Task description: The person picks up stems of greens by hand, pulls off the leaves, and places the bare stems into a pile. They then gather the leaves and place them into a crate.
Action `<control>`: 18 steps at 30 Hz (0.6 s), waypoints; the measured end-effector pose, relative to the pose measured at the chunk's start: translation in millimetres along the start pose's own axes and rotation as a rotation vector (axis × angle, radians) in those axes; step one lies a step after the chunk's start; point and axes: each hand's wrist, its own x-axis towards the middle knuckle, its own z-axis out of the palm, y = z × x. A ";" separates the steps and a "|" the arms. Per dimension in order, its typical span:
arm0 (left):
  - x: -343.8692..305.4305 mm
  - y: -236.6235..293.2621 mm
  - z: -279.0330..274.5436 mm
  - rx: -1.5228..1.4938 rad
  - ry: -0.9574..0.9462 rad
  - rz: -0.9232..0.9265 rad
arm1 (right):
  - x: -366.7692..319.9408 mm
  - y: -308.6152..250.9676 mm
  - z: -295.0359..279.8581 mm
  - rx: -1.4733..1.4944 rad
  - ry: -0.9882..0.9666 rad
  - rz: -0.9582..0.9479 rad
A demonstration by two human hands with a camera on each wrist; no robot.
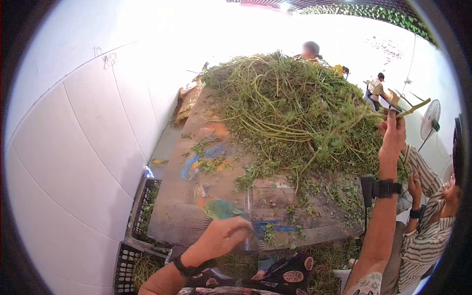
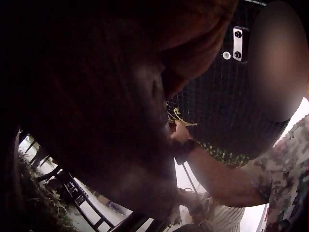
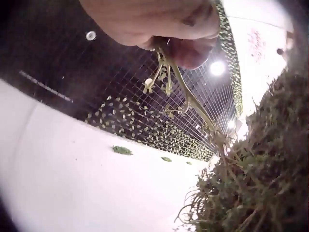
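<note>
My right hand [image 1: 392,135] is raised at the right side of the big pile of leafy green stems [image 1: 275,98]. Its thumb and fingers pinch a green plant stem [image 1: 417,106], whose thick end sticks out to the right. In the right wrist view the stem [image 3: 189,94] runs from under the fingers down towards the pile. Low over the near edge of the table [image 1: 172,211] hangs my left hand [image 1: 223,237], loosely bent, with nothing visible in it. The left wrist view is mostly dark and shows little of this hand's fingers.
Black plastic crates [image 1: 129,260] with plant bits stand at the table's left near corner. A person in a striped shirt [image 1: 427,236] sits close on the right. Loose leaves [image 1: 209,150] lie scattered over the table. Other people and a fan [image 1: 430,119] are farther back.
</note>
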 end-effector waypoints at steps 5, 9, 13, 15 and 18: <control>-0.4 -2.9 -0.6 0.049 -0.010 0.000 | -58.8 -41.4 2.6 -0.276 -0.386 -0.289; -0.6 -9.4 4.4 -0.209 0.075 -0.046 | -136.6 -51.9 25.1 -0.252 -0.876 -0.481; 3.7 4.1 6.7 -0.426 0.238 -0.118 | -207.8 -46.5 47.1 -0.134 -1.390 -0.450; 0.8 -16.8 -0.1 -0.440 0.273 -0.111 | -229.6 -49.3 53.5 -0.169 -1.537 -0.470; 3.4 -27.0 -4.7 -0.599 0.309 -0.143 | -244.6 -56.2 56.8 -0.182 -1.581 -0.490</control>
